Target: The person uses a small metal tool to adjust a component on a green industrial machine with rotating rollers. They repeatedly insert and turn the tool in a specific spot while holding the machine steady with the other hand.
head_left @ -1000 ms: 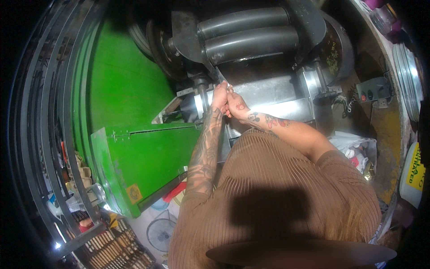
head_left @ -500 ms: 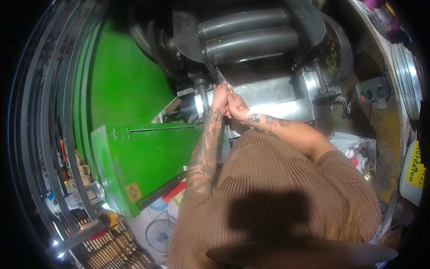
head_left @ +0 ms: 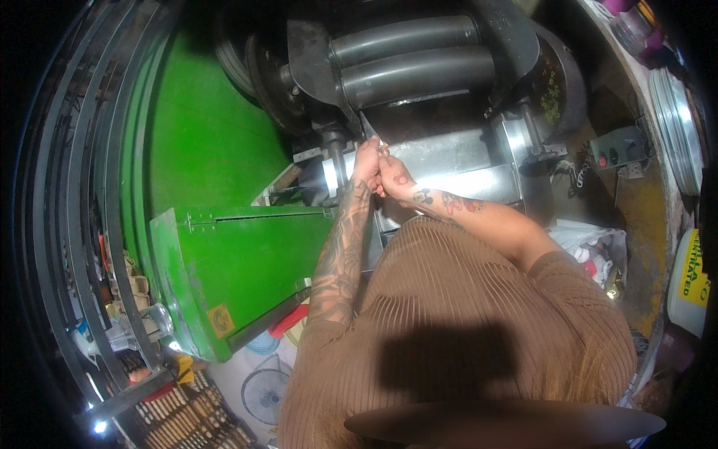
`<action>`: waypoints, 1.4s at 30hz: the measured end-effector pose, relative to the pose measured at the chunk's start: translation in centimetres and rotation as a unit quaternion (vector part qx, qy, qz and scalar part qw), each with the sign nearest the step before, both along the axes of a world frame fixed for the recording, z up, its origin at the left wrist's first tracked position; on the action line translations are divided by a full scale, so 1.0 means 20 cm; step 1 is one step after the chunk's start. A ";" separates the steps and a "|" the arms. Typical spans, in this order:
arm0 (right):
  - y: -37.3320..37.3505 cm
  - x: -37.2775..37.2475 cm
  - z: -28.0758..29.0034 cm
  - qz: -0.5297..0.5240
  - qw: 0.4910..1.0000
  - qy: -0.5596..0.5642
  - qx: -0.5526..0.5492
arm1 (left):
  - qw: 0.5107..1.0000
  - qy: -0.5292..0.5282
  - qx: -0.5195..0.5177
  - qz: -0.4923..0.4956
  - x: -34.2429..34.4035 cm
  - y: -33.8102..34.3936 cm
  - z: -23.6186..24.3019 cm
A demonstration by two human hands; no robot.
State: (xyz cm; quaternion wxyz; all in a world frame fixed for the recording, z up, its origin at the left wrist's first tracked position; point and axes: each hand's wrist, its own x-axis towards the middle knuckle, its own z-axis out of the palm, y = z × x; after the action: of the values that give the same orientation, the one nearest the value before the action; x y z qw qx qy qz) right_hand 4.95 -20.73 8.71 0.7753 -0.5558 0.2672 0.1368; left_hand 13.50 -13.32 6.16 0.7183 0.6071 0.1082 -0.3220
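Observation:
My left hand (head_left: 366,162) and my right hand (head_left: 394,176) are pressed together at the left end of a shiny metal tray (head_left: 449,153), fingers closed. A small whitish thing (head_left: 383,147) shows at the fingertips, too small to name. Just beyond them a narrow grey metal strip (head_left: 367,126) slants up toward the machine; I cannot tell whether it is held or belongs to the machine. Behind the tray lie two dark horizontal rollers (head_left: 419,75) between heavy side plates.
A green metal cabinet (head_left: 247,269) stands at my left, beside grey bars (head_left: 82,187). To the right are a control box (head_left: 619,150) with a red button, a plastic bag (head_left: 591,247), stacked metal discs (head_left: 673,127) and a white jug (head_left: 684,314). A dark wheel (head_left: 273,82) flanks the rollers.
The view has shifted very slightly. Both hands stay together in the same spot, with no clear change of grip.

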 end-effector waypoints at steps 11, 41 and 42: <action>-0.01 -0.02 0.02 -0.010 1.000 -0.015 -0.018 | 0.999 0.036 0.001 -0.004 0.00 -0.02 -0.02; -0.11 -0.01 0.11 -0.042 0.990 -0.129 -0.042 | 0.997 -0.068 -0.007 -0.041 0.05 -0.14 0.17; -0.12 -0.02 0.11 -0.034 0.995 -0.084 -0.042 | 0.997 -0.051 0.010 -0.049 0.04 -0.14 0.17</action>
State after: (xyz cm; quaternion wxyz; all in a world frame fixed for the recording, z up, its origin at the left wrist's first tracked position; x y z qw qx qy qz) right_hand 4.59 -23.05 10.95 0.7754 -0.5878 0.2252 0.0515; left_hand 14.28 -16.16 9.57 0.7002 0.6346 0.0450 -0.3239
